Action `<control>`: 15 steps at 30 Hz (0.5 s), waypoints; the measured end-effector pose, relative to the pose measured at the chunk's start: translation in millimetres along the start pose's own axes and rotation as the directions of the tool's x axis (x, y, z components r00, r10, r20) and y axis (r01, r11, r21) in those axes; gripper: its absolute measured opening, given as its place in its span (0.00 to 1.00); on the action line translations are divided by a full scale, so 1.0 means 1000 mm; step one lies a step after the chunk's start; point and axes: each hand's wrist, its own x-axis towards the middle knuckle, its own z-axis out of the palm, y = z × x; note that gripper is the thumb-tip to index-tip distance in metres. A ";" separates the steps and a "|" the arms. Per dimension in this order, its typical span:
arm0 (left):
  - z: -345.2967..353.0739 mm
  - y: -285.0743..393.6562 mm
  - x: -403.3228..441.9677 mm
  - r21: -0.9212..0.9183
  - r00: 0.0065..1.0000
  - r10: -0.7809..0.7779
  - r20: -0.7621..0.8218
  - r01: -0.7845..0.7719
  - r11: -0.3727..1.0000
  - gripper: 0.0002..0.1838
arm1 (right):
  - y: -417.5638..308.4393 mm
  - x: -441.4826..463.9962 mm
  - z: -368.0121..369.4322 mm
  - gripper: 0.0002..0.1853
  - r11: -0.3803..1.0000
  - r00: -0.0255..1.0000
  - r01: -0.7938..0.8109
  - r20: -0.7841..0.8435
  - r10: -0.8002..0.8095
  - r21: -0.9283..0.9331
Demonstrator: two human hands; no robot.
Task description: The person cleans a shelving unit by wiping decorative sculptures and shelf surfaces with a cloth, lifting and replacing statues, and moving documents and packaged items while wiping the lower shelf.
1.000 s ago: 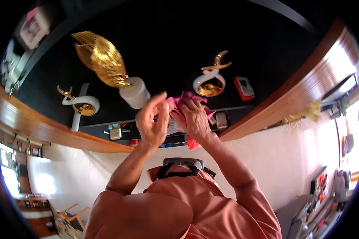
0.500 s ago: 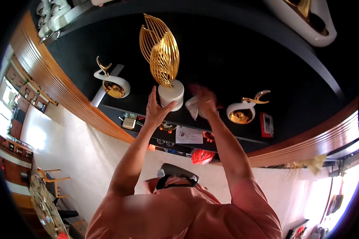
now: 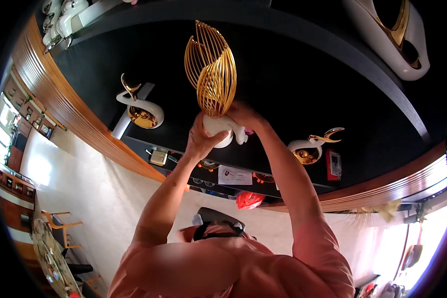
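Observation:
A gold wire sculpture rises from a white round base in the middle of the dark shelf. My left hand grips the left side of that base, thumb across its front. At the base's right side my right hand holds a white cloth against it. The right fingertips are partly hidden behind the sculpture and the cloth. White and gold swan figurines stand on either side: the left swan figurine and the right swan figurine.
A red and clear box is at the shelf's right. Below are a paper, a small beige box and a red plastic bag. A large white and gold ornament stands at upper right. Wooden trim edges the shelf.
My right hand has moved left with the cloth, from beside the base to against it. The sculpture appears slightly further right and lower, and my left hand has closed around its base.

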 end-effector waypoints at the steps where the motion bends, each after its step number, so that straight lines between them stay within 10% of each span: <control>1: -0.001 0.004 0.002 -0.023 1.000 0.014 0.007 -0.014 1.000 0.49 | 0.001 0.012 -0.003 0.17 0.999 1.000 0.024 0.011 -0.024 -0.044; 6: 0.007 0.009 -0.005 -0.380 0.999 0.022 0.035 -0.008 0.925 0.50 | 0.009 0.040 0.000 0.20 0.910 0.997 0.002 -0.066 -0.032 -0.415; 10: 0.010 0.007 -0.007 -0.223 0.999 0.046 -0.020 -0.049 0.973 0.49 | 0.013 -0.003 0.039 0.17 0.950 0.841 -0.065 -0.529 -0.112 -0.304; 12: 0.008 0.000 -0.006 -0.037 0.993 0.111 -0.026 -0.112 0.993 0.46 | 0.023 -0.025 0.054 0.11 0.763 0.713 0.110 -0.484 -0.507 -0.636; 15: 0.010 0.002 -0.007 0.049 0.984 0.164 -0.069 -0.161 0.986 0.48 | 0.007 -0.051 0.069 0.07 0.597 0.647 0.065 -0.422 -0.635 -0.800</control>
